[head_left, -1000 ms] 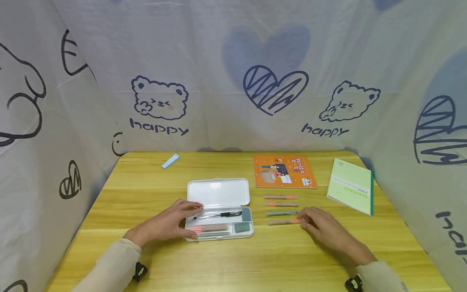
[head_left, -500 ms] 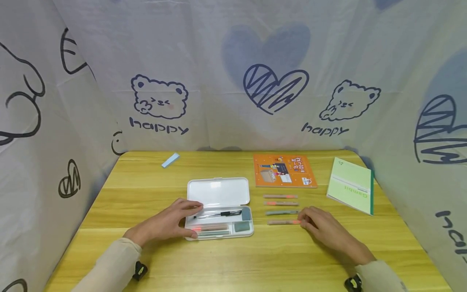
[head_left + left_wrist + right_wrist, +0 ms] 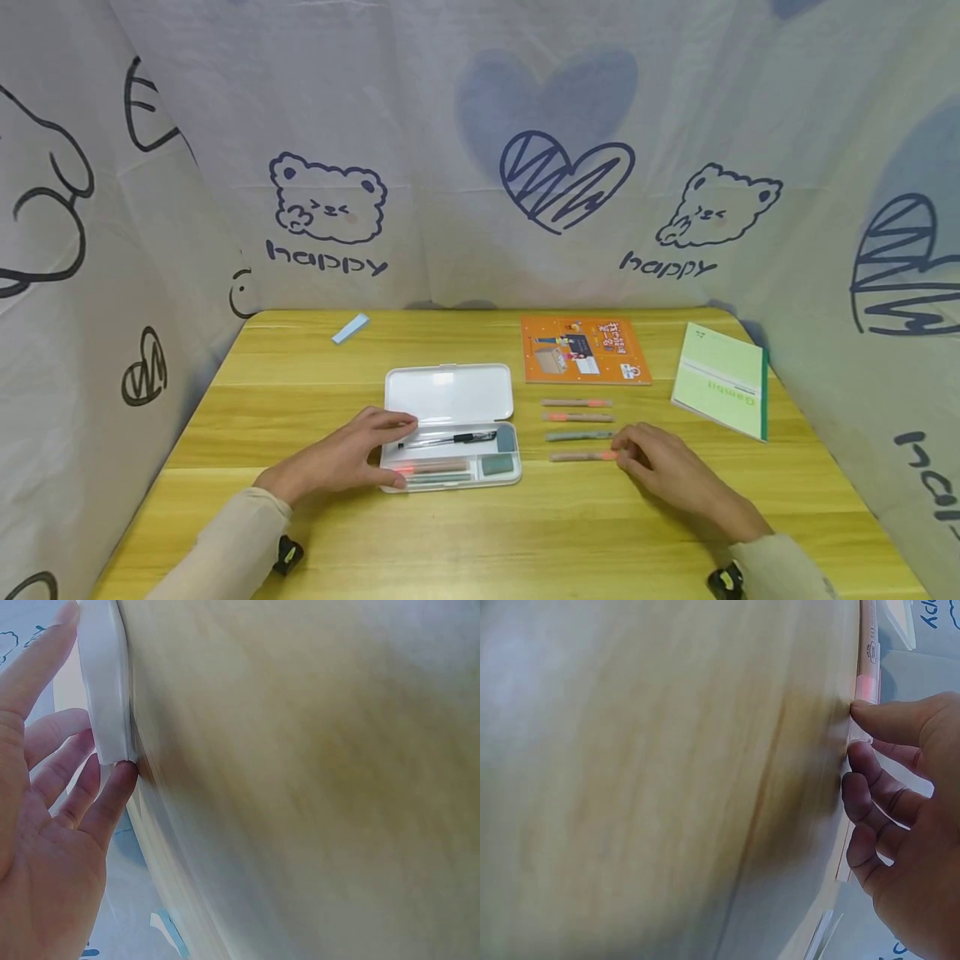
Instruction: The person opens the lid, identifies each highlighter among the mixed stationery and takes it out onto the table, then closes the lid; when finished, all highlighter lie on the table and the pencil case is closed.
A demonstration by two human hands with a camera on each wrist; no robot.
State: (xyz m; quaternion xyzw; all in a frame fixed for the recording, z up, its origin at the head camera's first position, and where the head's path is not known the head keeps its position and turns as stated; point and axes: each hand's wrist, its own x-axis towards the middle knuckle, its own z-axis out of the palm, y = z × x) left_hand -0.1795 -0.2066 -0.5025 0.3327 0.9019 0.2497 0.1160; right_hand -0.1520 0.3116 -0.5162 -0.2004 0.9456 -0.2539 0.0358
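Head view: right hand (image 3: pixel 675 479) on pen (image 3: pixel 581 456)

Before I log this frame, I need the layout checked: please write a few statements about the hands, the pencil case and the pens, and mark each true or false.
1. The pencil case lies open with its lid back. True.
2. The left hand rests on the orange booklet. False: it touches the left end of the pencil case; the orange booklet lies apart, farther back.
3. Four pens lie in a row on the table right of the case. True.
4. The right hand lifts a pen in the air. False: its fingertips touch the end of the nearest pen, which lies on the table.
5. The case is empty. False: a black pen lies inside.
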